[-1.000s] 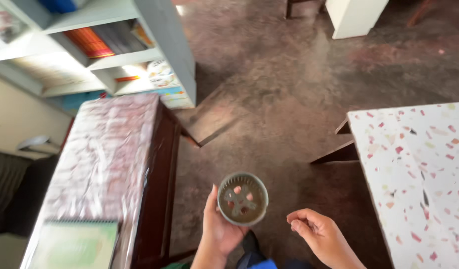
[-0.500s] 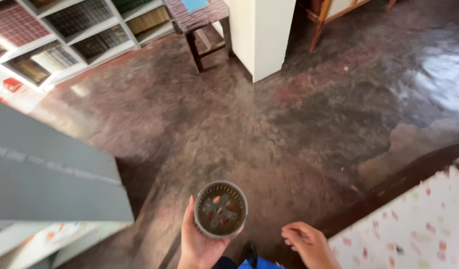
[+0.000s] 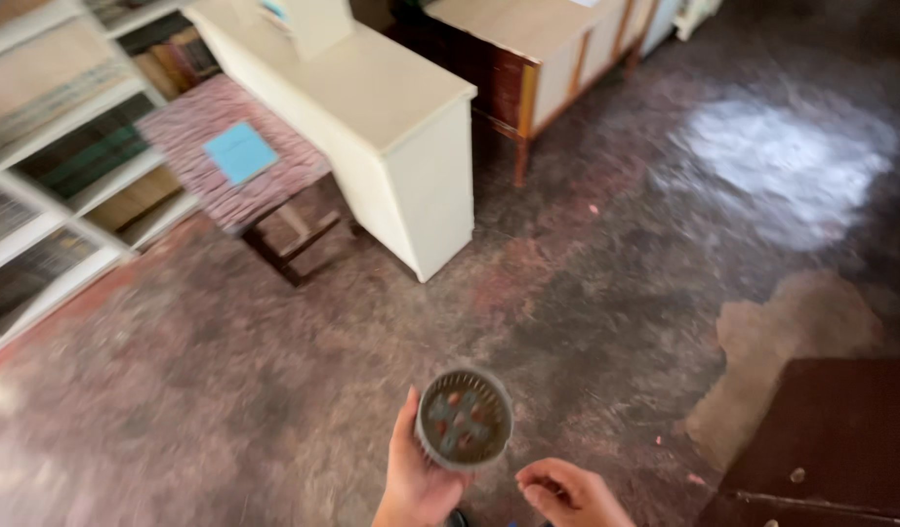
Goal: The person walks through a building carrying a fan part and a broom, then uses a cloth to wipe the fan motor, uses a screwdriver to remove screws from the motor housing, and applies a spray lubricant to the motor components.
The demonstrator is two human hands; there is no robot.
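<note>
Carrying a small round grey ridged pot over the dark mottled floor.
Left hand cups it from below; right hand hangs loosely curled, holding nothing. A steady level grip seems called for.

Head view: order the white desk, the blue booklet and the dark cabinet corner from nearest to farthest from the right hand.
From the right hand:
1. Dark cabinet corner, lower right.
2. White desk, upper middle.
3. Blue booklet, upper left on the patterned stool.
</note>
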